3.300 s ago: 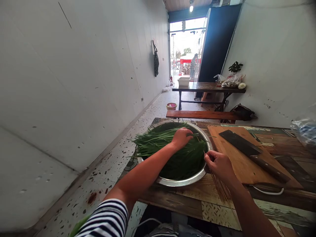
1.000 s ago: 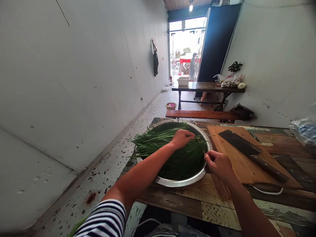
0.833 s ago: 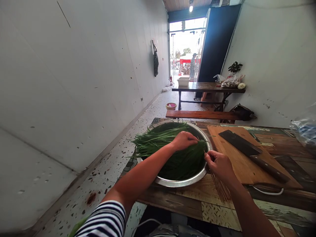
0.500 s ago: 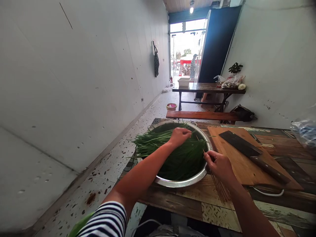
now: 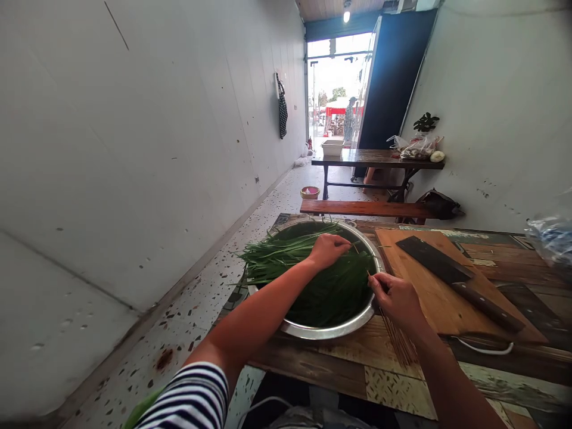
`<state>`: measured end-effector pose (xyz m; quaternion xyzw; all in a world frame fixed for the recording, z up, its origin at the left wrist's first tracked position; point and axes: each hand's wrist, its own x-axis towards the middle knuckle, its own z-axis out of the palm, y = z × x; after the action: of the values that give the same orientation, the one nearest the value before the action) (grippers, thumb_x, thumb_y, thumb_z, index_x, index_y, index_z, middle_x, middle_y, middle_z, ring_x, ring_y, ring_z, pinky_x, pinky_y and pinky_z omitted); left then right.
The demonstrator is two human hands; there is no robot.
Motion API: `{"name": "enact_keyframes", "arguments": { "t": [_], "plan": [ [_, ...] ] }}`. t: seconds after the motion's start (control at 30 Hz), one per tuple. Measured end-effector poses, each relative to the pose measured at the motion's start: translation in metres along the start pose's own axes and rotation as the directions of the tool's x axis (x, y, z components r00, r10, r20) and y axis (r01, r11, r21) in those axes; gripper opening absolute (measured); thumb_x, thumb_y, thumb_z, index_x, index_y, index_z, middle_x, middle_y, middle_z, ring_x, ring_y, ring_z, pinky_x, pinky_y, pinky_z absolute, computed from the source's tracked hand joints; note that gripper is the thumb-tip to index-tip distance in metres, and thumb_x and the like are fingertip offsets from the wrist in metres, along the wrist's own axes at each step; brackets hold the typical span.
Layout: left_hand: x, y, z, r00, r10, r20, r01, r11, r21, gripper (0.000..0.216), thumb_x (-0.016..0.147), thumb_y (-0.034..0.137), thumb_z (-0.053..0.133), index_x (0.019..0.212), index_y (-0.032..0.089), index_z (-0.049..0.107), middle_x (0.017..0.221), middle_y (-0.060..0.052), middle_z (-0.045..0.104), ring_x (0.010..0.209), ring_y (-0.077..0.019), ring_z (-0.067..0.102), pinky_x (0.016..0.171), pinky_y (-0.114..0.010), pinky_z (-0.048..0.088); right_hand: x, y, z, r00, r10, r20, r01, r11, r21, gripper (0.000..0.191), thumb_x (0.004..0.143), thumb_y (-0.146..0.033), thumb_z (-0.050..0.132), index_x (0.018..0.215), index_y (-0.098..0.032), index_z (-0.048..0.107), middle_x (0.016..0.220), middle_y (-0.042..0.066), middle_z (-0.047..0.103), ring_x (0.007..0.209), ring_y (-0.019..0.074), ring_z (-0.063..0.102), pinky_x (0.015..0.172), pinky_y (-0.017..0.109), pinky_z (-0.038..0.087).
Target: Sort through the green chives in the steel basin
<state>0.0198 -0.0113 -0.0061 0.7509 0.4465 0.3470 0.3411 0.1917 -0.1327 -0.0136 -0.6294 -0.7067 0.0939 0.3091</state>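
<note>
A round metal basin (image 5: 328, 332) stands on the table, heaped with long green chives (image 5: 277, 250). Over the basin, my left hand (image 5: 328, 249) is closed in a pinch on what looks like a chive, its thin end just showing past the fingertips. At the basin's right rim, my right hand (image 5: 395, 295) pinches a thin wooden skewer, its tip poking out between thumb and finger. Below that hand a bunch of thin skewers (image 5: 400, 339) lies on the table, partly covered by the hand and wrist.
Right of the basin lies a wooden cutting board (image 5: 415, 298) with a cleaver (image 5: 456, 280) across it. A plastic bag (image 5: 552, 235) sits at the far right. Beyond are a bench (image 5: 361, 208) and another table (image 5: 373, 158) bearing a white tub (image 5: 333, 148). A wall runs along the left.
My left hand has shifted slightly to the right over the chives, and its fingertips have closed together. My right hand stays nearly still at the rim.
</note>
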Motion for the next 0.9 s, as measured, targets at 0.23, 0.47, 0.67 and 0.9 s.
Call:
{"name": "enact_keyframes", "arguments": {
  "t": [0.23,0.47,0.67,0.9],
  "plan": [
    [-0.004,0.004,0.000,1.000,0.008,0.018,-0.009,1.000,0.010,0.023,0.078,0.024,0.060,0.094,0.015,0.074,0.092,-0.004,0.073,0.087,-0.0144,0.066,0.084,-0.023,0.049,0.001,-0.002,-0.001,1.000,0.029,0.012,-0.029,1.000,0.007,0.042,0.086,-0.046,0.040,0.062,-0.018,0.061,0.051,0.000,0.054,0.047,0.0100,0.043,0.049,0.023,0.027],
    [-0.011,0.024,-0.020,0.917,0.202,0.345,-0.231,0.972,0.046,0.031,0.081,0.014,0.052,0.105,0.015,0.071,0.104,-0.005,0.070,0.095,-0.0140,0.062,0.090,-0.022,0.045,0.000,0.000,0.001,0.999,0.026,-0.027,-0.025,0.999,0.030,0.039,0.086,-0.045,0.042,0.066,-0.018,0.063,0.054,0.000,0.058,0.048,0.0104,0.046,0.050,0.024,0.030],
    [-0.015,0.034,-0.044,0.904,0.155,0.398,-0.190,0.981,0.049,0.041,0.086,0.039,0.050,0.114,0.014,0.066,0.090,-0.004,0.068,0.076,-0.0114,0.057,0.070,-0.020,0.043,-0.003,0.004,0.006,0.963,0.072,-0.258,-0.050,0.994,0.093,0.036,0.086,-0.045,0.047,0.078,-0.017,0.067,0.064,0.002,0.064,0.056,0.0120,0.055,0.056,0.023,0.037],
    [-0.041,0.055,-0.051,0.832,0.154,0.532,-0.243,0.965,0.100,0.019,0.075,0.024,0.062,0.060,0.013,0.067,0.049,0.003,0.050,0.051,-0.0069,0.041,0.058,-0.020,0.036,-0.002,0.008,0.005,0.830,0.107,-0.547,-0.056,0.992,0.109,0.040,0.086,-0.047,0.047,0.086,-0.014,0.070,0.076,0.008,0.070,0.067,0.0162,0.062,0.063,0.025,0.044]
  ]
}}
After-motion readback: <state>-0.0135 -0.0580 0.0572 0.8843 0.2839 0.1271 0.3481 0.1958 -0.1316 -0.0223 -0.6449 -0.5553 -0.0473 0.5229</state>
